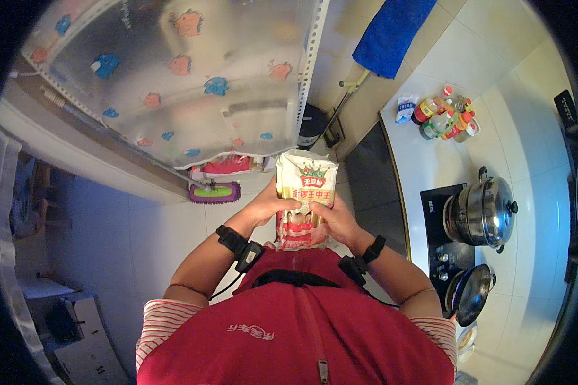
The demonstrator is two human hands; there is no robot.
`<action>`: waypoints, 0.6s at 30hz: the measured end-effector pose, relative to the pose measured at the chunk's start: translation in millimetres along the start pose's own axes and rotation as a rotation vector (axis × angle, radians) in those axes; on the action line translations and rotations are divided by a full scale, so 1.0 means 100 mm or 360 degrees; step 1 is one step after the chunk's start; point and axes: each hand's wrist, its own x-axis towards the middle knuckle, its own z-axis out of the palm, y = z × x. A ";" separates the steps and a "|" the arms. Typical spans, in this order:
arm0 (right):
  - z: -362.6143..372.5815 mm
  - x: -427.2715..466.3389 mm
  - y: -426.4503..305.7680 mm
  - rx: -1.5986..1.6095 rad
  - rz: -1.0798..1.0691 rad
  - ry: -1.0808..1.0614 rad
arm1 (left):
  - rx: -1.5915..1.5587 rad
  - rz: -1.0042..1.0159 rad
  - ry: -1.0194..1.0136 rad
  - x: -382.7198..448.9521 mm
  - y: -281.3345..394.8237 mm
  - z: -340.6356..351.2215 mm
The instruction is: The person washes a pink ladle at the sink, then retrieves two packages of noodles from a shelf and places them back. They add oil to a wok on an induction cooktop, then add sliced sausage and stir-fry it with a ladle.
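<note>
A white, red and gold plastic food packet with printed writing is held up in front of my chest. My left hand grips its left side, the thumb lying across the front. On the opposite side my right hand holds it the same way, and the two thumb tips nearly meet at the middle. Most of my fingers are hidden behind the packet. Its lower edge comes close to my red vest.
A cloth-covered fridge-like unit stands ahead left, with a purple mop head below. Along the right counter are sauce bottles, a lidded steel pot and a wok on a gas stove. A blue towel hangs ahead.
</note>
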 end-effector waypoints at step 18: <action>-1.61 1.52 -1.30 0.0081 0.0161 -0.0341 | 0.0545 0.0071 0.0101 2.13 0.67 0.44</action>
